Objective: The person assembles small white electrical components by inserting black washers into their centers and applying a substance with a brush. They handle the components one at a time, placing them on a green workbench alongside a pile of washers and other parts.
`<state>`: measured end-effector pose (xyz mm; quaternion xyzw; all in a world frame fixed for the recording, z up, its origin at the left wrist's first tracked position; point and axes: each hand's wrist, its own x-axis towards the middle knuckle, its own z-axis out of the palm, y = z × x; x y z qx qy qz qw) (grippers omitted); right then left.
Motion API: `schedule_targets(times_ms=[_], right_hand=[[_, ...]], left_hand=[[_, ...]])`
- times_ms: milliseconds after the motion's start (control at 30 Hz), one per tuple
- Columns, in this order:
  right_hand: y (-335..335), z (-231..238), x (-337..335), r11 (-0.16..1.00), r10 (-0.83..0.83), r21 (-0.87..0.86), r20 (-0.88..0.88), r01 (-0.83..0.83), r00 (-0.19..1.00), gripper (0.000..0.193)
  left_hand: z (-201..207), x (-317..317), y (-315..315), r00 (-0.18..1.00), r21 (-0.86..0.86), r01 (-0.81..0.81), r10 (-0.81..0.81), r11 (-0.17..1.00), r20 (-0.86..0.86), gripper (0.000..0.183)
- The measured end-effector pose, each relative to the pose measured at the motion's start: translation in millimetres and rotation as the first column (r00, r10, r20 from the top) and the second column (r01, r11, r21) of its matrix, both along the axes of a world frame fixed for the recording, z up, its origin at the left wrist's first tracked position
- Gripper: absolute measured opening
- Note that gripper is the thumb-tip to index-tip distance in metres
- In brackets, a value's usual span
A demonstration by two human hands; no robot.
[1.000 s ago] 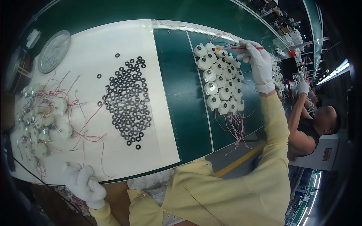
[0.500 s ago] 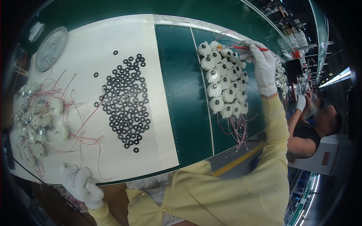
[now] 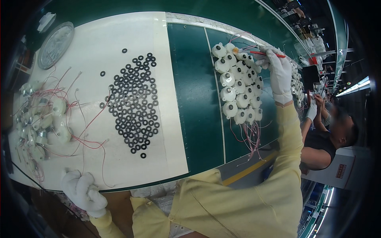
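In a white glove, my right hand point(image 3: 276, 71) is closed around the red handle of a small brush point(image 3: 268, 54). The brush's orange tip point(image 3: 236, 50) lies at the far side of a cluster of white round motors point(image 3: 240, 85), close to the motors there. Most of these have dark round centres on top, and pink and white wires trail from the group. My left hand point(image 3: 84, 192), gloved too, rests at the table's near edge with its fingers curled in; nothing shows in them. Just beyond it are loose wires and a pile of similar white motors point(image 3: 39, 119).
Many black rings point(image 3: 135, 103) are spread on the white sheet point(image 3: 172, 154). A round clear tray point(image 3: 56, 44) stands at the far left, beside a small white object point(image 3: 46, 22). On the right, a co-worker point(image 3: 319, 154) sits near more white motors point(image 3: 297, 81).
The whole view has shifted slightly. My right hand keeps the brush at the far side of the motor cluster, and my left hand stays curled at the edge. The co-worker's hands have moved a little.
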<state>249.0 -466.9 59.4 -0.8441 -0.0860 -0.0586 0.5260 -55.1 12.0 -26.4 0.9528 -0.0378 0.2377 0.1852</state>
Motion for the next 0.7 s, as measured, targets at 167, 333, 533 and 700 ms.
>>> schedule_targets(times_ms=[167, 333, 533, 700], right_hand=[[-2.9, -0.7, -1.0, 1.0, -0.007, -0.012, -0.003, 0.007, 1.0, 0.028], [-5.0, 1.1, -4.6, 0.999, -0.011, -0.03, 0.009, 0.011, 1.0, 0.029], [-1.5, 9.3, -8.5, 1.0, -0.025, -0.006, 0.019, 0.025, 0.999, 0.033], [19.2, 10.9, -4.2, 0.997, 0.05, 0.062, 0.015, -0.051, 0.999, 0.032]], left_hand=[[-2.7, 1.3, -0.6, 0.999, -0.003, -0.04, 0.04, 0.999, 0.026, 0.028], [-3.4, 2.3, -0.9, 0.997, 0.0, -0.062, 0.062, 0.998, 0.037, 0.029], [-1.8, 4.0, -1.9, 0.998, -0.005, -0.055, 0.055, 0.998, 0.037, 0.028], [0.4, 7.3, -4.7, 0.997, 0.001, -0.065, 0.065, 0.998, 0.051, 0.027]])
